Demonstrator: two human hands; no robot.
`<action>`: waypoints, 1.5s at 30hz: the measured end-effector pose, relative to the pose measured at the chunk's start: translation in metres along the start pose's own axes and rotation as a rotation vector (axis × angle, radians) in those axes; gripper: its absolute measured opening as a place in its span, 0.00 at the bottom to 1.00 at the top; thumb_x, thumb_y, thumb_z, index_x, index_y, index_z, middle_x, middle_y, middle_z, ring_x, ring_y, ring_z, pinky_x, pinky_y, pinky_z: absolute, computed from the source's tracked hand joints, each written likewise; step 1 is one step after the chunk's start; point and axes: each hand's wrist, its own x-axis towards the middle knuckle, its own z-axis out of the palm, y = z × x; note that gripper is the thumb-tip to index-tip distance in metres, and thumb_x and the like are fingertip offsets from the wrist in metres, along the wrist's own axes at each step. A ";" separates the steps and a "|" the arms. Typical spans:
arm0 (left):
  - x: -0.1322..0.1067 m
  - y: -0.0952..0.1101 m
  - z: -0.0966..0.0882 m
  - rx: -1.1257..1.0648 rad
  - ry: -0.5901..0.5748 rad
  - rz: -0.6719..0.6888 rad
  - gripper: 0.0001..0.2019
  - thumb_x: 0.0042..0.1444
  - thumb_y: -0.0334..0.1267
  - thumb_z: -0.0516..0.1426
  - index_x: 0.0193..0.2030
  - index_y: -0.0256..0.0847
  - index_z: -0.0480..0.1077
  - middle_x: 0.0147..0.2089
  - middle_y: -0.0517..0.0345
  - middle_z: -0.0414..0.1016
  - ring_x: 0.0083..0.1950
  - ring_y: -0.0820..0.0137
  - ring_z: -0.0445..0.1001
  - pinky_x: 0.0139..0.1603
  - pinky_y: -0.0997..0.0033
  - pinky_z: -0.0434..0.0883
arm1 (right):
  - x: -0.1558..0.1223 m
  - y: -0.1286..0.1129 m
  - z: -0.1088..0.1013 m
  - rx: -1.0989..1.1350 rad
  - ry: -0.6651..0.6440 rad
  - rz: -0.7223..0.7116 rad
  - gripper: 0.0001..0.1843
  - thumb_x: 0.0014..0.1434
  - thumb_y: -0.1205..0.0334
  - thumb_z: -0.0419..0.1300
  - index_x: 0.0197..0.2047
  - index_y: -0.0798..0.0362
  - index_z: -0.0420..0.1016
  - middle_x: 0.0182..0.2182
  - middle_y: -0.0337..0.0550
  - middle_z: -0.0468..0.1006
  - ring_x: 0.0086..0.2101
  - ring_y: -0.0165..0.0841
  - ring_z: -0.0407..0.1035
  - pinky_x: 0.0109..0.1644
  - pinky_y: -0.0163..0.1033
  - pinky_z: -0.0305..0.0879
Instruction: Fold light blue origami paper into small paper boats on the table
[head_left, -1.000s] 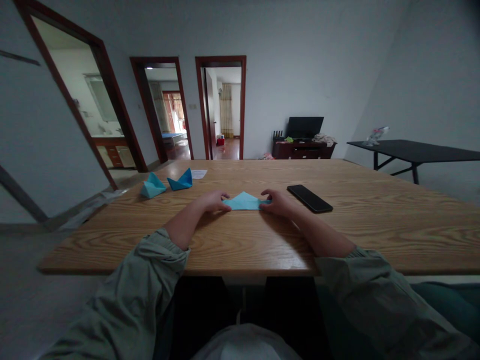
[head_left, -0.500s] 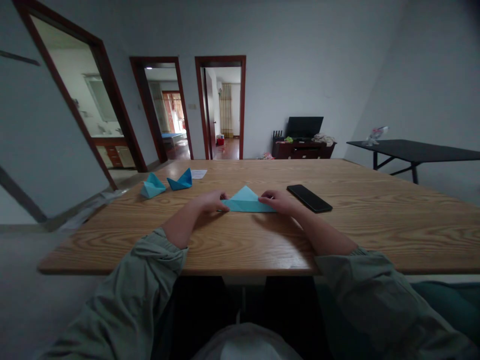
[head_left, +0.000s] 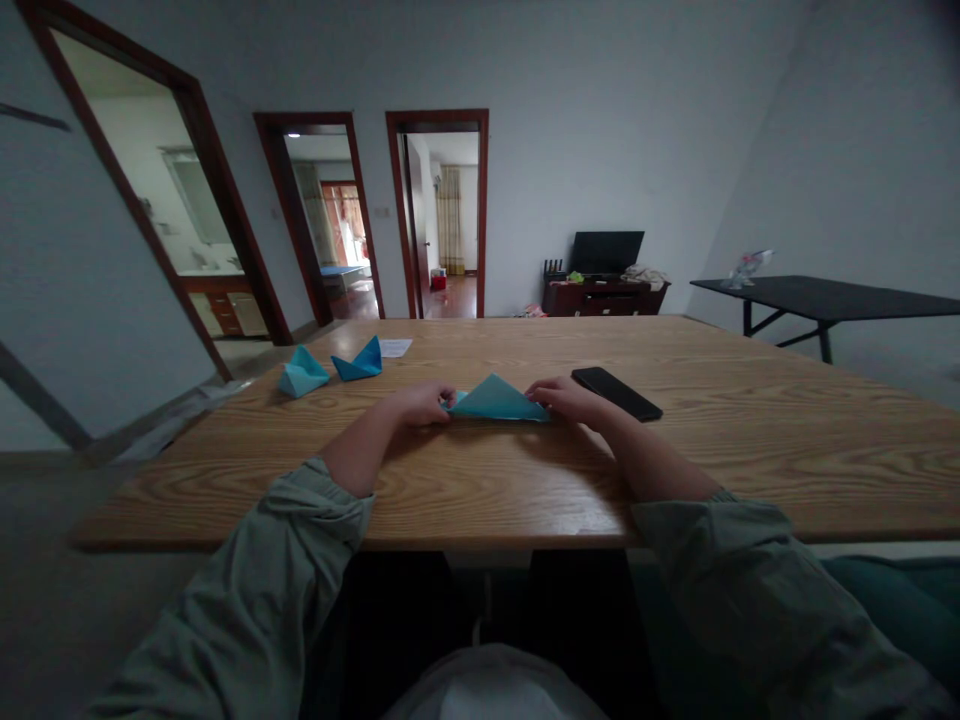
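A light-blue sheet of folded paper (head_left: 496, 400), with a triangular peak pointing away from me, is between my hands just above or on the wooden table (head_left: 480, 490). My left hand (head_left: 421, 403) pinches its left corner, fingers curled. At the right corner, my right hand (head_left: 571, 399) has thumb and fingers closed on the paper's edge. Two folded paper boats stand to the left: a light-blue boat (head_left: 303, 373) and a darker blue boat (head_left: 358, 360). Whether the sheet's underside touches the tabletop I cannot tell.
A black phone (head_left: 616, 393) lies close beyond my right hand and wrist. Behind the darker boat is a white slip of paper (head_left: 395, 348). A black table (head_left: 825, 298) stands off to the right, and a TV cabinet (head_left: 604, 298) is by the far wall.
The flat band along the paper's near edge no longer shows; the triangular face now reaches down to that edge. My right hand has shifted slightly at its corner. The left still grips.
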 end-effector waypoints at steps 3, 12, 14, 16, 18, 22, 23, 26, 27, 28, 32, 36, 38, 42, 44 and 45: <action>0.001 -0.003 0.000 0.021 0.029 -0.014 0.09 0.40 0.32 0.55 0.32 0.41 0.66 0.29 0.63 0.69 0.28 0.73 0.66 0.24 0.76 0.57 | -0.001 -0.004 -0.002 0.124 -0.018 0.059 0.16 0.54 0.57 0.51 0.34 0.55 0.78 0.33 0.46 0.77 0.30 0.32 0.67 0.33 0.34 0.63; 0.001 -0.001 -0.002 0.072 0.056 -0.035 0.09 0.41 0.32 0.56 0.32 0.41 0.66 0.31 0.62 0.71 0.30 0.72 0.67 0.25 0.76 0.59 | -0.004 0.002 -0.001 -0.004 -0.104 -0.039 0.15 0.49 0.64 0.59 0.42 0.53 0.75 0.32 0.41 0.76 0.29 0.29 0.66 0.33 0.32 0.61; 0.001 0.000 -0.003 0.083 0.063 -0.025 0.08 0.41 0.32 0.56 0.32 0.41 0.67 0.32 0.62 0.71 0.30 0.71 0.68 0.26 0.76 0.59 | -0.004 0.003 -0.001 0.020 -0.115 -0.054 0.19 0.49 0.63 0.61 0.46 0.52 0.72 0.33 0.41 0.76 0.30 0.28 0.67 0.34 0.32 0.62; 0.000 0.000 -0.003 0.095 0.075 -0.014 0.08 0.41 0.33 0.56 0.32 0.41 0.67 0.32 0.62 0.71 0.31 0.71 0.68 0.26 0.76 0.59 | -0.003 0.005 -0.001 0.028 -0.111 -0.059 0.25 0.49 0.62 0.61 0.52 0.51 0.68 0.32 0.39 0.74 0.29 0.27 0.66 0.33 0.32 0.61; 0.001 0.000 -0.003 0.095 0.087 -0.017 0.08 0.41 0.33 0.57 0.32 0.41 0.67 0.32 0.61 0.71 0.32 0.71 0.68 0.26 0.77 0.60 | -0.002 0.006 -0.001 -0.004 -0.107 -0.062 0.29 0.48 0.61 0.63 0.55 0.50 0.66 0.31 0.38 0.73 0.27 0.26 0.64 0.32 0.31 0.60; 0.001 -0.001 -0.003 0.072 0.066 -0.032 0.09 0.41 0.33 0.56 0.34 0.41 0.68 0.32 0.61 0.71 0.30 0.72 0.68 0.26 0.76 0.60 | 0.001 0.009 -0.003 -0.107 -0.165 -0.072 0.26 0.45 0.59 0.65 0.50 0.53 0.72 0.32 0.40 0.73 0.29 0.28 0.65 0.32 0.31 0.60; 0.001 -0.001 -0.003 0.068 0.063 -0.032 0.10 0.41 0.33 0.56 0.34 0.41 0.68 0.32 0.61 0.71 0.30 0.71 0.68 0.26 0.76 0.60 | 0.001 0.010 -0.004 -0.135 -0.174 -0.078 0.24 0.45 0.58 0.65 0.47 0.53 0.74 0.31 0.40 0.73 0.30 0.28 0.65 0.32 0.31 0.60; 0.000 0.001 -0.003 0.072 0.074 -0.037 0.10 0.40 0.32 0.55 0.33 0.41 0.68 0.33 0.61 0.71 0.31 0.71 0.68 0.26 0.76 0.60 | 0.001 0.011 -0.005 -0.235 -0.176 -0.096 0.15 0.45 0.55 0.64 0.36 0.54 0.76 0.26 0.37 0.72 0.28 0.28 0.63 0.29 0.31 0.57; 0.000 0.002 -0.004 0.080 0.078 -0.036 0.10 0.40 0.31 0.55 0.33 0.41 0.68 0.33 0.60 0.71 0.31 0.71 0.68 0.26 0.76 0.60 | 0.000 0.011 -0.005 -0.267 -0.173 -0.099 0.13 0.46 0.55 0.63 0.33 0.54 0.75 0.25 0.36 0.71 0.27 0.27 0.62 0.28 0.31 0.56; -0.001 0.003 -0.004 0.085 0.079 -0.033 0.10 0.41 0.31 0.55 0.33 0.41 0.68 0.33 0.60 0.71 0.32 0.70 0.69 0.26 0.76 0.60 | 0.000 0.011 -0.005 -0.292 -0.164 -0.101 0.11 0.46 0.55 0.62 0.31 0.54 0.75 0.24 0.36 0.70 0.26 0.27 0.61 0.27 0.31 0.55; -0.002 0.006 -0.005 0.072 0.060 -0.037 0.09 0.42 0.33 0.56 0.34 0.40 0.69 0.32 0.60 0.71 0.33 0.70 0.69 0.27 0.76 0.60 | -0.002 0.010 -0.002 -0.304 -0.107 -0.103 0.10 0.47 0.55 0.60 0.30 0.54 0.73 0.23 0.35 0.69 0.24 0.26 0.60 0.26 0.31 0.52; -0.002 0.006 -0.005 0.053 0.050 -0.056 0.10 0.44 0.37 0.58 0.36 0.40 0.70 0.34 0.59 0.72 0.34 0.70 0.69 0.28 0.76 0.61 | -0.001 0.010 0.001 -0.286 -0.070 -0.091 0.12 0.47 0.54 0.61 0.30 0.54 0.72 0.23 0.36 0.70 0.24 0.26 0.59 0.26 0.31 0.52; -0.002 0.005 -0.005 0.058 0.057 -0.042 0.11 0.45 0.41 0.58 0.36 0.41 0.70 0.34 0.59 0.72 0.35 0.69 0.69 0.29 0.75 0.62 | 0.000 0.011 0.002 -0.303 -0.052 -0.100 0.11 0.47 0.55 0.61 0.30 0.54 0.72 0.23 0.36 0.70 0.24 0.26 0.60 0.26 0.31 0.53; -0.001 0.004 -0.005 0.034 0.066 -0.028 0.14 0.47 0.47 0.57 0.37 0.42 0.71 0.33 0.60 0.73 0.33 0.69 0.69 0.28 0.75 0.61 | 0.005 0.017 0.007 -0.260 0.007 -0.103 0.11 0.47 0.59 0.62 0.35 0.53 0.71 0.27 0.39 0.73 0.25 0.27 0.63 0.27 0.30 0.55; -0.001 0.002 -0.005 0.010 0.056 -0.035 0.14 0.49 0.48 0.55 0.37 0.42 0.71 0.31 0.61 0.72 0.31 0.70 0.69 0.28 0.75 0.61 | 0.007 0.019 0.009 -0.187 0.032 -0.074 0.16 0.48 0.60 0.62 0.42 0.53 0.69 0.29 0.39 0.74 0.25 0.26 0.63 0.28 0.30 0.57; -0.001 0.002 -0.005 0.004 0.056 -0.035 0.14 0.49 0.48 0.55 0.36 0.41 0.72 0.30 0.61 0.72 0.31 0.70 0.69 0.28 0.75 0.61 | 0.008 0.020 0.009 -0.153 0.041 -0.057 0.18 0.49 0.59 0.61 0.45 0.52 0.68 0.29 0.38 0.75 0.24 0.26 0.63 0.28 0.30 0.58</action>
